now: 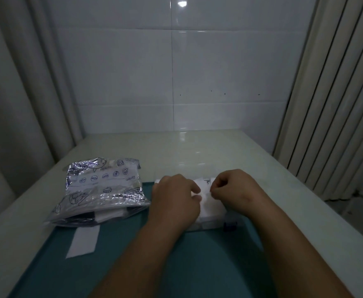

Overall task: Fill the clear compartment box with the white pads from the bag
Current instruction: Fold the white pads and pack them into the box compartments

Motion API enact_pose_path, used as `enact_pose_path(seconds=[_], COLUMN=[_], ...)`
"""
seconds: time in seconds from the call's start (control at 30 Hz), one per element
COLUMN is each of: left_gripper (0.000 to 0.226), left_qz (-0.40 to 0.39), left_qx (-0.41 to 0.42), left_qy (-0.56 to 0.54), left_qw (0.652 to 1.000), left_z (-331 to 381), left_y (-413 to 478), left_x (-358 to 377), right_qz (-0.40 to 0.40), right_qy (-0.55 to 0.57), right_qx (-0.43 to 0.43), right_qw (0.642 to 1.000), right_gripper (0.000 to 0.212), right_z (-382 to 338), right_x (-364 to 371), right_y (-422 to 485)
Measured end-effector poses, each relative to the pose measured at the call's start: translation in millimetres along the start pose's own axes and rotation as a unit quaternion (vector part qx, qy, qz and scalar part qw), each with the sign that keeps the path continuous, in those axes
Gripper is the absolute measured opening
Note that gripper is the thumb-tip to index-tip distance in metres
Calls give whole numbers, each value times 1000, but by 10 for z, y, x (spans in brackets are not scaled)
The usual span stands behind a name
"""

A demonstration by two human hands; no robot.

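Note:
The clear compartment box (pixel 210 222) lies on the teal mat (pixel 176 254), mostly hidden under my two hands. White pads (pixel 208 204) fill the part of it that shows. My left hand (pixel 176 196) and my right hand (pixel 232 188) meet over the box, and both pinch a white pad between fingertips and thumb. The silvery printed bag (pixel 103 190) lies to the left, its mouth facing me with white pads (pixel 109 216) showing inside. One white pad (pixel 83 240) lies flat on the mat in front of the bag.
The mat sits on a pale glossy table (pixel 197 147). A tiled wall stands behind it, with curtains (pixel 337 93) at both sides. A small dark clasp (pixel 230 225) shows at the box's near right corner.

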State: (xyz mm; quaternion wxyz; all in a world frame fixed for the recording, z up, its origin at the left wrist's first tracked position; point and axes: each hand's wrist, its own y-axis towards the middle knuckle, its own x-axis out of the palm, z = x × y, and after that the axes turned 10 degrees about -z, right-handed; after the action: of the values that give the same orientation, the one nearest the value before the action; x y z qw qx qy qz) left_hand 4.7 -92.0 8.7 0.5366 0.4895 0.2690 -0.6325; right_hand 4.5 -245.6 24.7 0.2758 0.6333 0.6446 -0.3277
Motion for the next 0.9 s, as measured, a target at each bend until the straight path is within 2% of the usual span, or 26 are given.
enact_pose_path(seconds=[0.17,0.47,0.67,0.73,0.83,0.9], left_gripper=[21,17,26,27,30,33], left_qz=[5,31,66,73,82,81], left_qx=[-22,-74,-118,-123,-127,-133], left_qy=[-78,-69,-111,-112,-107,-104], left_qw=[997,994,985,983,983,982], left_z=[-130,-695,-1077,-1164,-1246,-1281], left_y=[-23,-206,-281,-292,-345,-400], left_x=[-190,-493,-727,-816,-863,-848], right_qz=[15,-24,-57,-54,-59,-70], right_qy=[60,68,62,33,-41,-129], right_qx=[-42,-97,-140,-156,-203,-238], right_qw=[997,993,987,986,977,960], right_gripper=[9,6,8,3,11,17], right_z=[-54,-363,-716,-794,-836,-845], right_x=[92,193,343,464,674,785], right_y=[0,-20,36,85,82,64])
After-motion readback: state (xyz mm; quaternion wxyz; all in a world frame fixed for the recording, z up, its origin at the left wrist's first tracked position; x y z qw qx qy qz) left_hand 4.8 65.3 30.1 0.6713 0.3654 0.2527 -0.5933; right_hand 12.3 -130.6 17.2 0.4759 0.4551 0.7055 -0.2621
